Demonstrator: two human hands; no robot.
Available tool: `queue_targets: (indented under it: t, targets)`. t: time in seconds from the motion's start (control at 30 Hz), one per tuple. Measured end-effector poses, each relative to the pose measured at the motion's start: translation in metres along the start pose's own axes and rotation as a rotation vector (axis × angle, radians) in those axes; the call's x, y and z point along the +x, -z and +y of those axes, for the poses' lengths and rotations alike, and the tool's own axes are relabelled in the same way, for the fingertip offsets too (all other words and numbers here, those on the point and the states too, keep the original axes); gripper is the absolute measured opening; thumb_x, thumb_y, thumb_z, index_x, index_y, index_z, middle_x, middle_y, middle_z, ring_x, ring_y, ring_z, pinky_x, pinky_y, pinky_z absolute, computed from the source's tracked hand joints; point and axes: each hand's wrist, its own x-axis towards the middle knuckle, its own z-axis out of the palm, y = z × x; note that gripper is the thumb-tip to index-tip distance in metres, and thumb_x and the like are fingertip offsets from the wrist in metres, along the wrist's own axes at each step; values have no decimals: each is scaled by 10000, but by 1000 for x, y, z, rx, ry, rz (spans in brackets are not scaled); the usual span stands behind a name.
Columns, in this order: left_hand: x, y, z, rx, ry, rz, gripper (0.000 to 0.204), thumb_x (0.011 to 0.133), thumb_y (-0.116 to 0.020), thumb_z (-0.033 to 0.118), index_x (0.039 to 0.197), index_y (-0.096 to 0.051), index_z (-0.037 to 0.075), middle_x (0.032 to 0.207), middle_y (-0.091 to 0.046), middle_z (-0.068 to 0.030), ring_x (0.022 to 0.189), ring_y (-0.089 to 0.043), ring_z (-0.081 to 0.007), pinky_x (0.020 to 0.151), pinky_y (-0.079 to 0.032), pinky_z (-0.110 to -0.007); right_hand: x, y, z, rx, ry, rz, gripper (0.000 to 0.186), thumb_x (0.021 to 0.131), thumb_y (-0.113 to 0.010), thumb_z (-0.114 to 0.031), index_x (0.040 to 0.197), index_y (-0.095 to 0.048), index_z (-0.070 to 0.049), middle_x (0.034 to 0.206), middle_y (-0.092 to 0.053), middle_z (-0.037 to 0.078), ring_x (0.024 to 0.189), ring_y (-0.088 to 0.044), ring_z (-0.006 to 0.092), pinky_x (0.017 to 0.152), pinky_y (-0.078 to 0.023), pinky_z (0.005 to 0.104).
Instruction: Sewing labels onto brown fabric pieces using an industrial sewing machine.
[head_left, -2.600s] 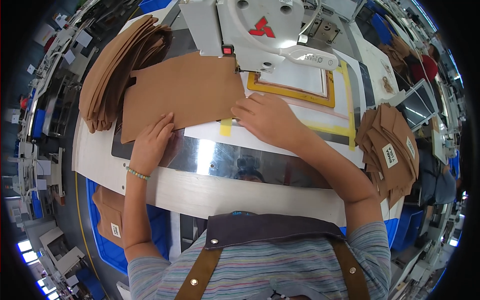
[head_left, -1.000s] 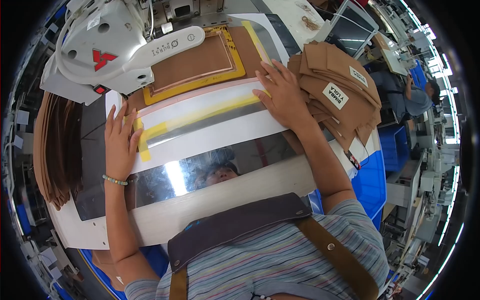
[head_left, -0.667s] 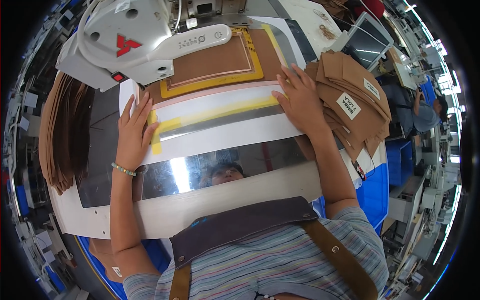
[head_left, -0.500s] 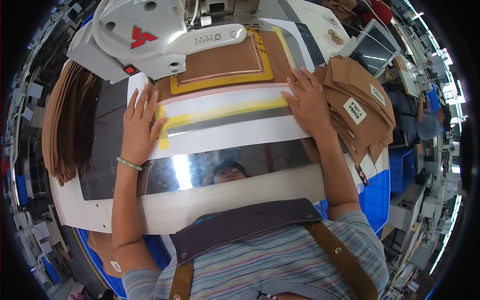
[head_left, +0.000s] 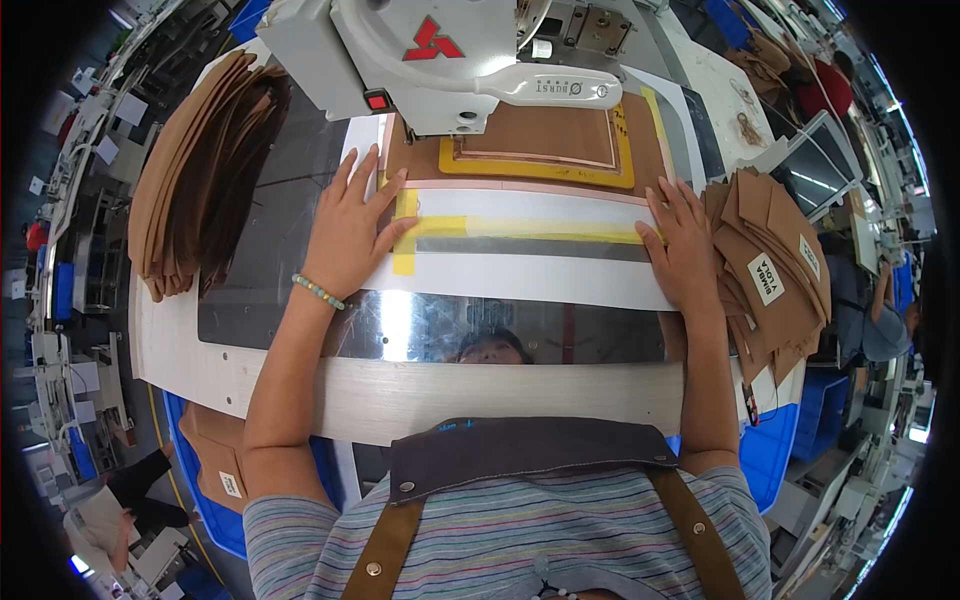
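My left hand (head_left: 350, 225) lies with spread fingers at the left edge of a white sheet (head_left: 540, 275) marked with yellow tape strips. Its index fingertip reaches the lower left corner of a flat brown panel (head_left: 651, 135). On the sheet's right side my right hand (head_left: 685, 245) rests flat, fingers stretched out, its fingertips near the panel's lower right corner. A yellow rectangular frame (head_left: 540, 176) sits on the panel, which shows through its opening. The white head of a sewing machine (head_left: 430, 80) hangs over the panel and hides part of it. Neither hand grips anything.
A thick stack of brown pieces (head_left: 185, 180) stands at the left of the worktable (head_left: 500, 395). More labelled brown pieces (head_left: 745, 240) lie fanned at the right, before a tilted screen (head_left: 815, 170). Blue bins (head_left: 775, 450) sit below the table edge. People work farther off.
My view has turned, so the machine, table and stacks appear farther right. Both hands keep nearly the same places on the sheet and panel, with fingers still extended.
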Motion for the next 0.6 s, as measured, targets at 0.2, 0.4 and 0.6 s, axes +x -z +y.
queue_targets:
  t: [0.2,0.4,0.6]
  targets:
    - [1,5,1,18,23,-27,606,1012,-679,535,1493,-669,166,1660,-480,-200,1563,-386,-424,1223,-387,-515,-4,2,-1,29,4,22,500,1077,-634,-347,1455,-655,-20,1578,-555,170,1534,-408,372,1237,-346,518]
    - [5,-1,-3,-83,-38,32,545,979,-763,357,1462,-678,120,1603,-530,-219,1470,-507,-413,1171,-429,-507,-5,-4,5,21,23,57,482,1054,-656,-346,1415,-686,-28,1552,-580,176,1514,-438,377,1227,-362,515]
    - [6,1,-2,-77,-32,-18,507,1033,-676,276,1500,-637,81,1633,-515,-189,1502,-484,-394,1229,-374,-491,3,51,17,131,38,401,316,1006,-697,-292,1208,-791,-69,1373,-707,119,1335,-610,346,1096,-501,470]
